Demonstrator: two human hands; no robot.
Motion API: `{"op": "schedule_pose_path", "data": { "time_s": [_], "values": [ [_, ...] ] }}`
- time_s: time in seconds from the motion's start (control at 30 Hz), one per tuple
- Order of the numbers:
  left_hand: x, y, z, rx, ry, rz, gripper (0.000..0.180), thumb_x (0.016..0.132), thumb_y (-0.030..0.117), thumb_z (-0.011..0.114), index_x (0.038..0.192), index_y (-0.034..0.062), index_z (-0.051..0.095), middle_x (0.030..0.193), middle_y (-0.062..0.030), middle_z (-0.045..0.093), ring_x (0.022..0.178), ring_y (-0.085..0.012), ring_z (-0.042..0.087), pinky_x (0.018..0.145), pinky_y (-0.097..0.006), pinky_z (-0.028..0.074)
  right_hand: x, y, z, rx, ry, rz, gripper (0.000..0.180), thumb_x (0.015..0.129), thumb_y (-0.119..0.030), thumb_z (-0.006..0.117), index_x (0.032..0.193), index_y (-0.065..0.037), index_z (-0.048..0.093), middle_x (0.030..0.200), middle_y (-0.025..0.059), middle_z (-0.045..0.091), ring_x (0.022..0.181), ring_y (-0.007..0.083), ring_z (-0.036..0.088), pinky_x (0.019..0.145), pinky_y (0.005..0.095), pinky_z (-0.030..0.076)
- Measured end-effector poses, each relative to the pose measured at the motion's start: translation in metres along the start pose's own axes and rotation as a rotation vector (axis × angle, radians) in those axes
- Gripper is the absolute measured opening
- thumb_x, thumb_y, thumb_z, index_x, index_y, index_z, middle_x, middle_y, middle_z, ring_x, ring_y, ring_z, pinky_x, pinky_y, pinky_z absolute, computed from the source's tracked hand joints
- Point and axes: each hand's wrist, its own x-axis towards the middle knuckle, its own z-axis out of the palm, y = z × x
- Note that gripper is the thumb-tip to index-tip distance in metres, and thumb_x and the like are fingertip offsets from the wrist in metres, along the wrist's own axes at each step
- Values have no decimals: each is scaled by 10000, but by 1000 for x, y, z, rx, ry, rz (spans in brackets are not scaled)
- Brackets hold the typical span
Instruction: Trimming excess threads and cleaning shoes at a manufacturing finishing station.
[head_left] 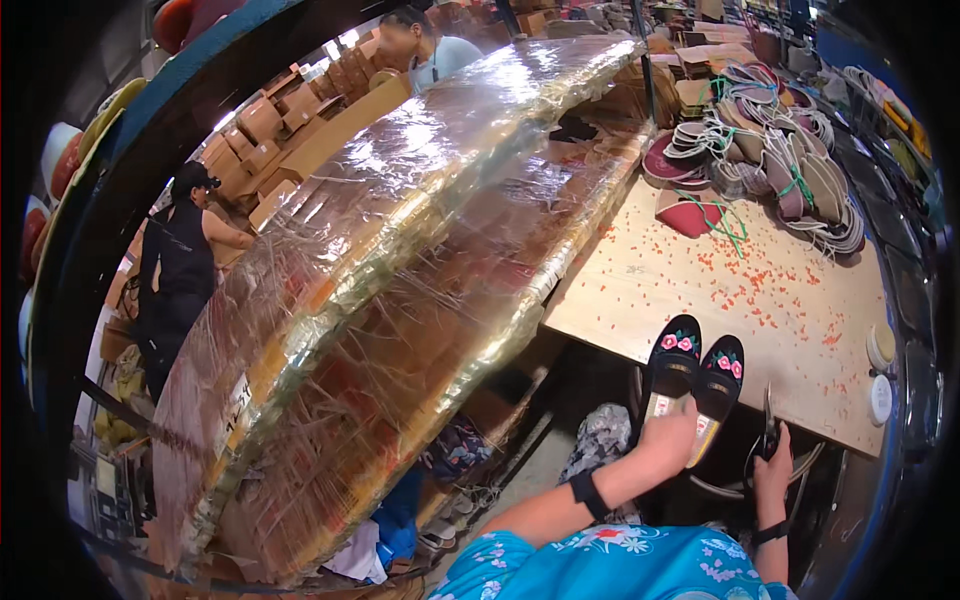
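The left hand had its fingers clenched around the heels of a pair of black shoes with pink flowers. The shoes lay at the near edge of the wooden table. Just right of the shoes, the right hand gripped dark scissors.

You wear a bright blue top with pink and white flowers on it. A black band sits around your left arm, above your left hand. Another black band circles the wrist of your right hand.
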Motion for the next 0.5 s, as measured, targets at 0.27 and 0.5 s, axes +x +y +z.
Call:
{"op": "schedule_pose_path", "data": {
  "time_s": [0.27,0.5],
  "values": [
    [-27,-22,-9,131,-201,354,484,681,352,734,1018,34,593,862,-157,603,834,-309,614,787,-414,450,1,14,21,75,-69,107,638,758,113,520,1343,-85,362,1029,204,592,900,288,602,795,345,459],
    [-3,-42,11,62,-187,439,326,651,320,750,785,49,628,741,-115,620,734,-300,634,658,-399,493,-1,14,22,104,15,62,630,777,92,533,1349,-112,366,886,177,599,765,232,584,716,315,461]
  ]
}}
